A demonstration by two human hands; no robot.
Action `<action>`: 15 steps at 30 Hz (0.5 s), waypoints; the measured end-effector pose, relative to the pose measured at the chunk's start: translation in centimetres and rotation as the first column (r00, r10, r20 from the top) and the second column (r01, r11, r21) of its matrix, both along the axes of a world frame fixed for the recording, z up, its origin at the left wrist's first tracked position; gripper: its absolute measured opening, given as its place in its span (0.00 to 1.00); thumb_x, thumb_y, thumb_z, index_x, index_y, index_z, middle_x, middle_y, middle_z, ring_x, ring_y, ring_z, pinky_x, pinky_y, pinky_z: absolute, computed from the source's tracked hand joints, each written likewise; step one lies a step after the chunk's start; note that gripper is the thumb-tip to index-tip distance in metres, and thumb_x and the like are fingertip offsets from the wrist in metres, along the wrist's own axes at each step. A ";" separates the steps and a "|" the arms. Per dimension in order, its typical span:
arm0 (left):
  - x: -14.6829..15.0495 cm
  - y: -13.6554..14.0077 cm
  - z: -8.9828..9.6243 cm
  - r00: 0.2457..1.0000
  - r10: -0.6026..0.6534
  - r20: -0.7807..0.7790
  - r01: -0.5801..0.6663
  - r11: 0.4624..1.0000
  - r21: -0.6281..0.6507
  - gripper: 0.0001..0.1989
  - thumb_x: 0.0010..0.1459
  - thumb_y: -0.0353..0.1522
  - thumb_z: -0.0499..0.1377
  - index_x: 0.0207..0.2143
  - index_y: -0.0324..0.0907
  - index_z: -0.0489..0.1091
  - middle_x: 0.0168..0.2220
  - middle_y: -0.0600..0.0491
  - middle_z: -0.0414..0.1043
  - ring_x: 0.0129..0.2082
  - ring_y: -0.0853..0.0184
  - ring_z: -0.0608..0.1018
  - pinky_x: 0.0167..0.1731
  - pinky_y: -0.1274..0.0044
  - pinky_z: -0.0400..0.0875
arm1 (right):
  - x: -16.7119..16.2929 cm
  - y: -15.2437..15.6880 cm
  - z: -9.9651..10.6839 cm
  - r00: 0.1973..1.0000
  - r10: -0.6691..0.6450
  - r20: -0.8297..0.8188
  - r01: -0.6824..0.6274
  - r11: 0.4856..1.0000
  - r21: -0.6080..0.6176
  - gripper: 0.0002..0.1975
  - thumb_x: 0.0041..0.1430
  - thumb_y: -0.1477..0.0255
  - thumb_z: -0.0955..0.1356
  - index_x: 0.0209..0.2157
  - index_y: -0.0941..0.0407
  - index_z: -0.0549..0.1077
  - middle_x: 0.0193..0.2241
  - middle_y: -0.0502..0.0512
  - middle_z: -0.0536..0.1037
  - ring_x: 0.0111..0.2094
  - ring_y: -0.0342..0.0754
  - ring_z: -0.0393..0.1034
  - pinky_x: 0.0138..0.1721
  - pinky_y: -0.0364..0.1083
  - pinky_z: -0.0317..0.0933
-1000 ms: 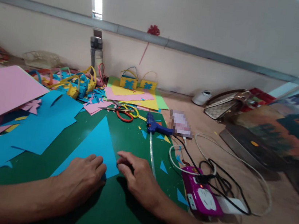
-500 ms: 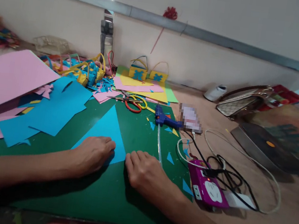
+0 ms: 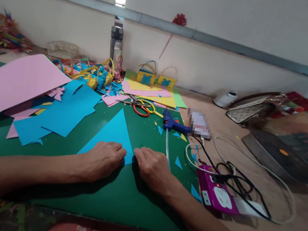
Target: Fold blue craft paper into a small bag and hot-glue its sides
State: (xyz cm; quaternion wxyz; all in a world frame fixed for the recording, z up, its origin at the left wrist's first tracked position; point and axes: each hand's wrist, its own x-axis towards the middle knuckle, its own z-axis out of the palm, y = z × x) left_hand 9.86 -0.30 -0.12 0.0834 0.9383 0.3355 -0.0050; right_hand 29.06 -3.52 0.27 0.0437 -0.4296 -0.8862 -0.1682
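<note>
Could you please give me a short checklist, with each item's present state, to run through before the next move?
1. Left hand at the pointed blue sheet: ok, it lies over the near edge.
2. Right hand at the sheet's near right corner: ok, its fingertips are there, though firm contact is unclear.
3. Near edge fully visible: not ok, the left hand hides part.
4. Glue gun apart from the sheet: ok, it lies to the right.
5. Glue gun cool: cannot tell.
6. Purple power strip light visible: ok, it glows.
</note>
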 end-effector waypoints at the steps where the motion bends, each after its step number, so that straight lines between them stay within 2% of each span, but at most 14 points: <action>1: -0.1 0.0 0.0 1.000 -0.002 0.005 0.002 1.000 -0.002 0.08 0.62 0.33 0.49 0.33 0.40 0.65 0.31 0.48 0.69 0.31 0.62 0.74 0.29 0.74 0.66 | 0.1 0.0 0.1 1.000 -0.011 -0.006 0.011 1.000 -0.003 0.11 0.60 0.82 0.57 0.29 0.58 0.66 0.21 0.53 0.69 0.24 0.47 0.62 0.23 0.45 0.45; 3: -0.2 0.1 0.2 1.000 -0.004 0.017 0.004 1.000 -0.011 0.08 0.61 0.36 0.52 0.34 0.40 0.65 0.32 0.49 0.70 0.32 0.62 0.74 0.29 0.74 0.65 | 0.3 0.0 0.4 1.000 0.002 -0.005 -0.002 1.000 -0.023 0.09 0.60 0.80 0.58 0.30 0.58 0.66 0.23 0.53 0.70 0.24 0.46 0.63 0.23 0.45 0.45; 6: -0.2 0.1 0.5 1.000 0.003 0.025 -0.002 1.000 -0.030 0.10 0.59 0.38 0.55 0.34 0.40 0.66 0.32 0.50 0.70 0.32 0.63 0.74 0.28 0.76 0.65 | 0.2 -0.5 0.9 0.995 0.064 0.080 -0.059 0.996 -0.064 0.06 0.59 0.81 0.60 0.32 0.58 0.66 0.24 0.54 0.71 0.24 0.47 0.64 0.22 0.45 0.46; 10: 0.1 0.1 0.9 1.000 0.018 0.023 -0.017 0.999 -0.046 0.12 0.58 0.40 0.56 0.33 0.39 0.66 0.30 0.50 0.71 0.31 0.62 0.74 0.28 0.75 0.64 | -0.4 -1.1 0.8 0.976 0.087 0.201 -0.077 0.995 -0.058 0.07 0.57 0.83 0.59 0.33 0.60 0.66 0.24 0.57 0.70 0.24 0.49 0.65 0.21 0.45 0.49; 15: 0.3 0.1 0.6 0.998 0.036 0.053 -0.033 0.998 -0.056 0.12 0.58 0.40 0.55 0.34 0.39 0.66 0.31 0.48 0.70 0.31 0.60 0.74 0.29 0.73 0.65 | -0.7 -0.8 0.4 0.984 0.085 0.159 -0.084 0.996 -0.014 0.08 0.58 0.82 0.58 0.34 0.61 0.66 0.24 0.56 0.70 0.24 0.50 0.65 0.20 0.46 0.49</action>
